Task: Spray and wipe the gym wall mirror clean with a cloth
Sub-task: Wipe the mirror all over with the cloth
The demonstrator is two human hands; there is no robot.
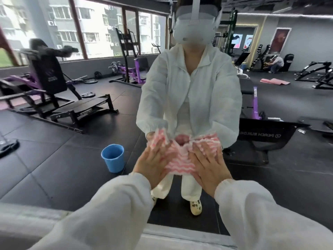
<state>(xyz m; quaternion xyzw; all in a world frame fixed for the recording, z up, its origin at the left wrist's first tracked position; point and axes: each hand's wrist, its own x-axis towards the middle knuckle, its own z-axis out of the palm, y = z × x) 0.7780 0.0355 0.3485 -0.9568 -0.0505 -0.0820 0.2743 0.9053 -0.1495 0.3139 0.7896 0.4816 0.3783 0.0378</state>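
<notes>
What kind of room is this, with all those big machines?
It looks like a gym, seen in a wall mirror. Weight machines, weight plates on the black floor and a bench show it.

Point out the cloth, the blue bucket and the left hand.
pink-and-white striped cloth [180, 159], head view, on its middle between the hands.
blue bucket [113, 164], head view, reflected in the mirror, on its outer wall.
left hand [153, 163], head view, on its back.

Black mat floor [54, 170]: 1 blue bucket [113, 157], gym machines, pink mat [274, 81].
</notes>
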